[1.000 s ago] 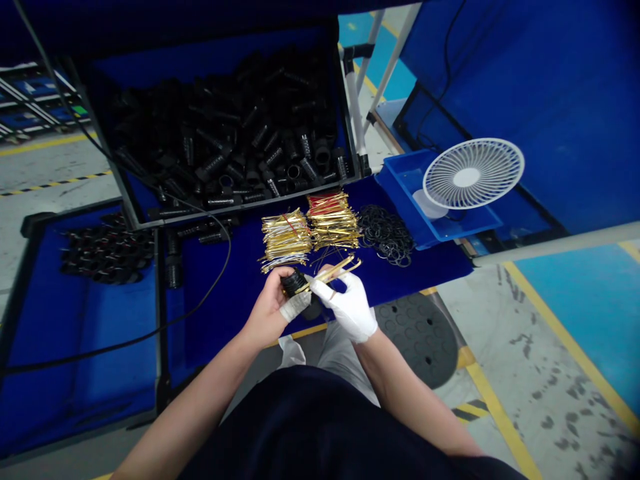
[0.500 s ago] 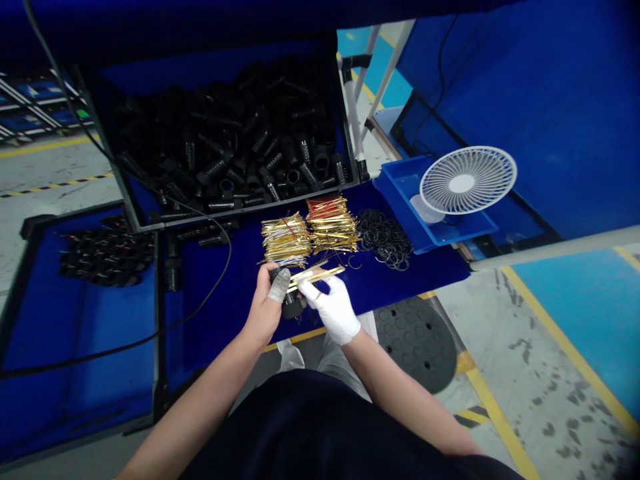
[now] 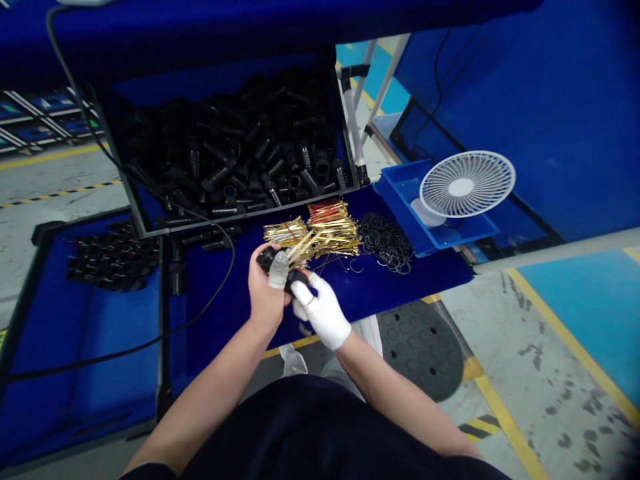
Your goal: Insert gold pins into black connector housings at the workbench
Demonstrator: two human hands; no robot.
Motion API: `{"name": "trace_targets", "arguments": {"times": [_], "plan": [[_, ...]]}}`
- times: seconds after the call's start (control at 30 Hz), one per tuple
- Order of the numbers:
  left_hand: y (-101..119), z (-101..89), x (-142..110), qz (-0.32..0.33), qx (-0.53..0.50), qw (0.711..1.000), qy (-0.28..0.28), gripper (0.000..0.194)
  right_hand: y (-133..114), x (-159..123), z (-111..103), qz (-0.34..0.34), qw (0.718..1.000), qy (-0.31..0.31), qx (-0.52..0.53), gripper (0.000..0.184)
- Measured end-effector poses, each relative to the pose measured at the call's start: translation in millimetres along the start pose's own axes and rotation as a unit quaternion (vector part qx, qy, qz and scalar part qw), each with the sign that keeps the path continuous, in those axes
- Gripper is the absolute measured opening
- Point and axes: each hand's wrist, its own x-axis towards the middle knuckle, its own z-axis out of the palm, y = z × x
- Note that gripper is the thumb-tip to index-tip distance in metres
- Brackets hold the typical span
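Left hand [image 3: 266,293] is gripping a black ribbed connector [image 3: 267,258], gloved right hand [image 3: 320,312] is pinching gold pins [image 3: 304,245] toward its 12 o'clock end, risking bent pins if pushed askew.

White desk fan [image 3: 467,184], blue plastic tray [image 3: 400,200]

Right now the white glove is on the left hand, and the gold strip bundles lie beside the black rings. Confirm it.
Wrong hand. The head view shows the white glove on the right hand; the left hand, holding a black fitting, is bare except for a grey fingertip cover. The gold strip bundles do lie beside the black rings.
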Motion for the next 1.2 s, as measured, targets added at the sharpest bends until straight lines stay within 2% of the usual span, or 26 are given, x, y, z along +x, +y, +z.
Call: {"name": "trace_targets", "arguments": {"times": [0.03, 0.1, 0.17, 0.2, 0.27, 0.33, 0.4, 0.43, 0.5, 0.57, 0.67, 0.73, 0.8, 0.9, 0.97, 1.03, 1.07, 1.13, 1.2], "plan": [[-5, 3.9, 4, 0.010, -0.026, 0.999, 0.030, 0.046, 0, 3, 0, -0.058, 0.995, 0.057, -0.066, 0.033], [-14, 10.2, 11, -0.029, -0.081, 0.995, 0.051, 0.043, -1, 8, -3, -0.173, 0.958, 0.121, -0.195, 0.029], [-16, 13.5, 17, -0.104, -0.120, 0.987, 0.034, 0.043, -4, 9, -8, -0.264, 0.912, 0.143, -0.279, 0.029], [-15, 13.8, 18, -0.124, -0.129, 0.984, 0.025, 0.043, -6, 7, -9, -0.278, 0.910, 0.140, -0.274, 0.032], [-11, 12.3, 17, -0.112, -0.122, 0.986, 0.015, 0.044, -11, 1, -10, -0.242, 0.943, 0.115, -0.196, 0.035], [-7, 9.2, 12, -0.077, -0.088, 0.993, 0.004, 0.043, -14, -7, -8, -0.132, 0.988, 0.052, -0.064, 0.029], [-6, 6.0, 7, -0.062, -0.039, 0.997, -0.022, 0.042, -14, -11, -5, -0.017, 0.999, -0.007, 0.047, 0.036], [-8, 4.6, 5, -0.062, -0.017, 0.997, -0.034, 0.041, -13, -11, -4, 0.011, 0.998, -0.009, 0.064, 0.040], [-14, 2.4, 5, -0.050, 0.007, 0.998, -0.037, 0.039, -9, -9, -3, -0.013, 0.999, 0.039, -0.007, 0.034], [-23, 1.5, 8, -0.021, 0.009, 1.000, -0.007, 0.038, -6, -6, -3, -0.092, 0.977, 0.095, -0.166, 0.034], [-33, 2.7, 13, -0.006, -0.012, 0.999, 0.035, 0.038, -3, -6, -3, -0.141, 0.912, 0.096, -0.373, 0.055], [-36, 3.4, 15, -0.062, -0.052, 0.996, 0.031, 0.037, -2, -9, -2, -0.136, 0.877, 0.082, -0.454, 0.062], [-34, 1.2, 17, -0.140, -0.090, 0.986, 0.023, 0.037, 1, -13, -6, -0.146, 0.860, 0.058, -0.485, 0.063], [-28, -10.6, 24, -0.215, -0.121, 0.968, 0.037, 0.036, 13, -15, -32, -0.175, 0.866, 0.035, -0.468, 0.049], [-24, -21.5, 31, -0.245, -0.142, 0.958, 0.035, 0.034, 24, -11, -65, -0.155, 0.864, 0.072, -0.474, 0.041], [-23, -30.4, 35, -0.267, -0.147, 0.952, 0.021, 0.031, 34, -2, -101, -0.084, 0.836, 0.129, -0.526, 0.040], [-23, -33.0, 35, -0.273, -0.139, 0.952, 0.016, 0.029, 39, 3, -118, -0.037, 0.817, 0.133, -0.560, 0.041], [-23, -34.3, 30, -0.296, -0.121, 0.947, -0.006, 0.027, 45, 13, -143, 0.036, 0.789, 0.106, -0.605, 0.038], [-23, -32.0, 21, -0.344, -0.116, 0.930, -0.056, 0.029, 47, 21, -154, 0.070, 0.777, 0.081, -0.621, 0.032]]}}
